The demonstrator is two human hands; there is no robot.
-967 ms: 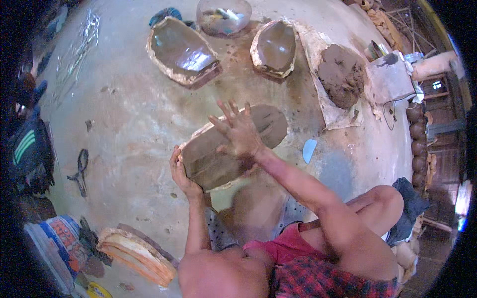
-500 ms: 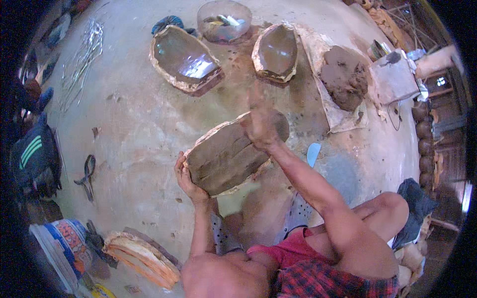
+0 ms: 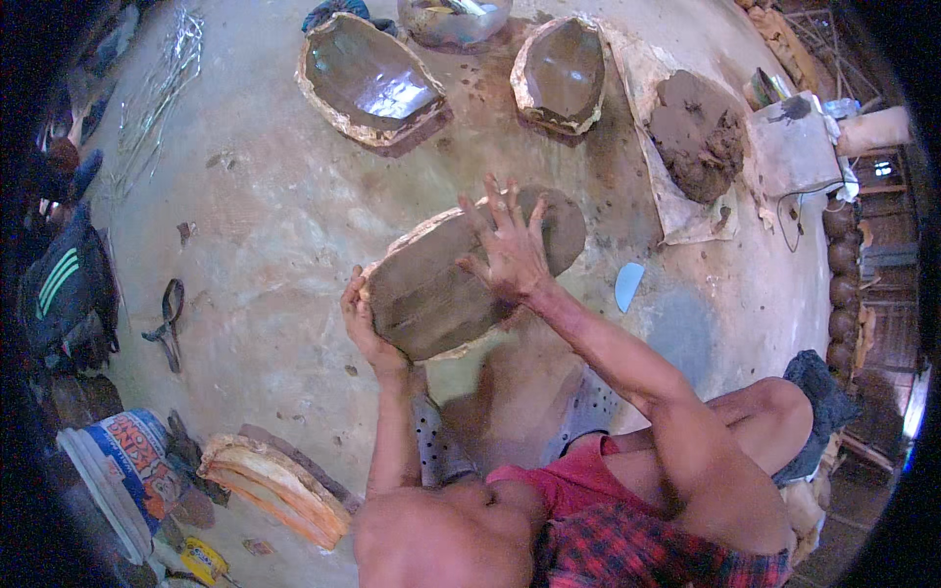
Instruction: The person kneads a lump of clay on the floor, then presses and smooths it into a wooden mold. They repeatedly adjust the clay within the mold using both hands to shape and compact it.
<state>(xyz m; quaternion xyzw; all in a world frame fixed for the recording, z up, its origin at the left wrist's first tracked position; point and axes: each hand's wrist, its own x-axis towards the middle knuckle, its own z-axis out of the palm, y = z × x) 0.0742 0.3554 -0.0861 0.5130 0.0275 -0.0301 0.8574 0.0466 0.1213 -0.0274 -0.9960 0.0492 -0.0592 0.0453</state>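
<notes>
A long slab of grey-brown wet clay (image 3: 431, 294) lies in a pale-rimmed, roughly oval mould (image 3: 417, 238), tilted up toward the right in front of my knees. Its left end is gripped by my left hand (image 3: 369, 328), fingers along the outer rim and thumb side below. My right hand (image 3: 512, 253) is spread flat over the right part of the clay, palm down, fingers apart and pointing away, holding nothing. Right of the mould a light blue half-round scraper (image 3: 628, 286) rests on the floor.
Two clay-lined moulds (image 3: 312, 93) (image 3: 595, 108) stand farther off, near a clear bowl (image 3: 456, 24). A clay lump (image 3: 696, 137) sits on a cloth at the right. Nearer left are a bucket (image 3: 127, 470), another mould (image 3: 279, 490) and a black strap (image 3: 169, 323).
My right hand, blurred over the clay's far edge before, is now spread sharply on its surface. My left hand keeps its grip. The far moulds and bowl appear higher in the view.
</notes>
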